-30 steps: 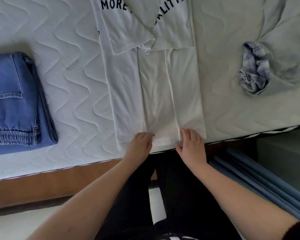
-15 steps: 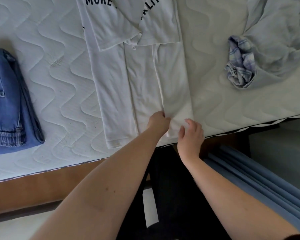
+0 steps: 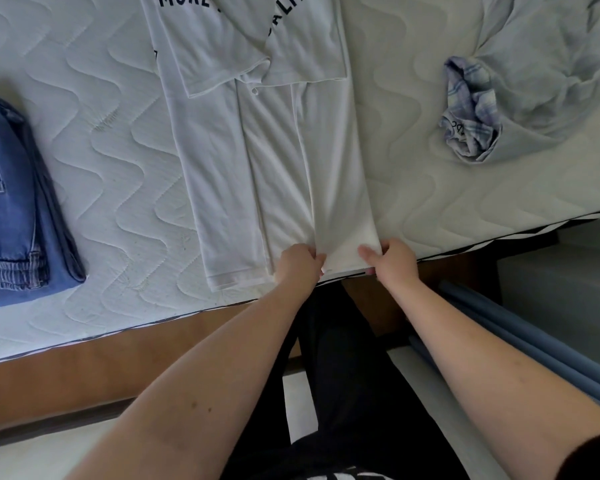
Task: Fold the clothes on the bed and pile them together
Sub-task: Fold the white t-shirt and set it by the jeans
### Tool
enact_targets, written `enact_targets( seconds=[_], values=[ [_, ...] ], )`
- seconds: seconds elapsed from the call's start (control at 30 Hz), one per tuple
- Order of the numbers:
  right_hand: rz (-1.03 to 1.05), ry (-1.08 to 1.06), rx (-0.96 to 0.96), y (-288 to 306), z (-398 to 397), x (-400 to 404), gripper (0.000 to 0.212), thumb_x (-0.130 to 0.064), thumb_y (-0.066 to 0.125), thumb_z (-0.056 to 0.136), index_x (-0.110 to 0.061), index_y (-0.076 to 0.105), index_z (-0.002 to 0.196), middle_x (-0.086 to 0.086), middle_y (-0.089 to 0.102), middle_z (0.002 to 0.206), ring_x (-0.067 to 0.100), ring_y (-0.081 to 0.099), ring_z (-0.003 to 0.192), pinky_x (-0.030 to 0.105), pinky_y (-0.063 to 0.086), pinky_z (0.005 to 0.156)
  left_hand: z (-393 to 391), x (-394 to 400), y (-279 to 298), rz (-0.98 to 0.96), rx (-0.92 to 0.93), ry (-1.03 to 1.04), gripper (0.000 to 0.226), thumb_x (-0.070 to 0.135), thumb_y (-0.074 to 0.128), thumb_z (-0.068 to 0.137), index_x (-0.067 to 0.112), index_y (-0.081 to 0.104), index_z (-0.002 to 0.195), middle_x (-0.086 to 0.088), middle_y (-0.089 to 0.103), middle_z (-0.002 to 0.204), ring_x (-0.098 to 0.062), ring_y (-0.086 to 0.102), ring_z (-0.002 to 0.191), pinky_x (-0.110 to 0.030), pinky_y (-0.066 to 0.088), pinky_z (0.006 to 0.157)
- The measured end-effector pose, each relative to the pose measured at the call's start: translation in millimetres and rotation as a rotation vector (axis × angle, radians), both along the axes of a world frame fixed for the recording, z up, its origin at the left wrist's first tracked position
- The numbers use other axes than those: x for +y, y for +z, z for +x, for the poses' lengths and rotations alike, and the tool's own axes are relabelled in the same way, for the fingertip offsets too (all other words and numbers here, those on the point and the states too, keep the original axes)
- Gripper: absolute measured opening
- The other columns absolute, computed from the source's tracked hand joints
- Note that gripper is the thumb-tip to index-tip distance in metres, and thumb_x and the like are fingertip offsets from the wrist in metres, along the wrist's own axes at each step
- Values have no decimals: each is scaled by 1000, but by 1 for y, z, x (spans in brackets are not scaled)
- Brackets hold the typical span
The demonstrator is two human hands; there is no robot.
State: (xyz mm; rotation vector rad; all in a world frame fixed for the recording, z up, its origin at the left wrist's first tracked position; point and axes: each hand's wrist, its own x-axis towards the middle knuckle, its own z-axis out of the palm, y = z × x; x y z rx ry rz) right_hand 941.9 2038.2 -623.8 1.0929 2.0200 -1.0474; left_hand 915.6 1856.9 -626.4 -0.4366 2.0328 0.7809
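Left hand (image 3: pixel 298 265) and right hand (image 3: pixel 392 259) both pinch the white shirt's (image 3: pixel 274 168) bottom edge on the bed (image 3: pixel 101 150); folded jeans (image 3: pixel 14 209) lie left.

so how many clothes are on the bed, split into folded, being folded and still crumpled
Folded: 1, the blue jeans
Being folded: 1, the white t-shirt, hem gripped by left hand and right hand
Crumpled: 2, the plaid garment and pale blue garment
Total: 4

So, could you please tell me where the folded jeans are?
In the head view, the folded jeans lie at the far left on the mattress, left of the white T-shirt.
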Motion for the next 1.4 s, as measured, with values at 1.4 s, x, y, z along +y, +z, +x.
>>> enact_targets(
  seconds=[1.4],
  values=[
    [214, 716, 478, 143, 40, -15, 44, 7, 57, 83, -21, 65, 116, -6, 59, 105, 11, 55, 91, 21, 37, 76, 69, -198, 125, 138, 348, 102, 59, 2, 67, 79, 35, 56, 126, 12, 61, 113, 1, 56, 93, 0, 39, 74]
  ],
)
